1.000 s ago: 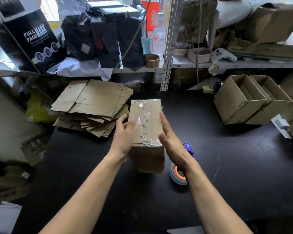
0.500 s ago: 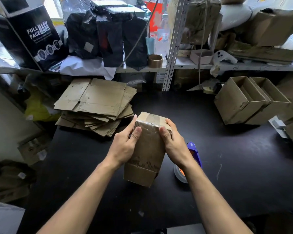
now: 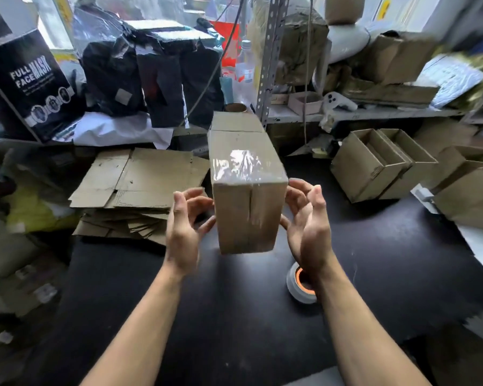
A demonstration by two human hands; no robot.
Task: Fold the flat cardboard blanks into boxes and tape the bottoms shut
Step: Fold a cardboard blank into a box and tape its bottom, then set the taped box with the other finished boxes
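The folded cardboard box (image 3: 248, 207) sits in the air between the 2 hands, above the black table (image 3: 374, 274), its taped bottom facing the camera. A strip of clear glossy tape (image 3: 241, 167) runs over the upper face and down across the centre seam of the near face, crinkled and catching the light. The board is plain brown corrugated stock, a tall rectangular block with sharp edges, slightly blurred.

The left hand (image 3: 183, 227) is just left of the box, palm turned toward it, fingers spread and loosely curled; its fingertips lie at or just off the box's left edge, and contact cannot be told. The right hand (image 3: 304, 221) mirrors it on the right side, palm inward, fingers curled and apart, close beside the box's right edge. Neither hand is wrapped round the box; both look released. Both forearms are bare and reach up from the bottom of the view.

Under the right wrist, on the table, lies a roll of tape (image 3: 300, 285), grey with an orange core. Beyond the left hand is a stack of flat cardboard blanks (image 3: 140, 185), ragged-edged and dull brown. Far to the right of the right hand stand 2 open folded boxes (image 3: 374, 165) side by side, tipped so their openings show. Behind the box, a perforated metal shelf post (image 3: 268, 59) rises, and further left of the left hand a black carton (image 3: 25, 84) printed "FULL FACE MASK" leans by shiny black plastic-wrapped parcels (image 3: 151, 76).
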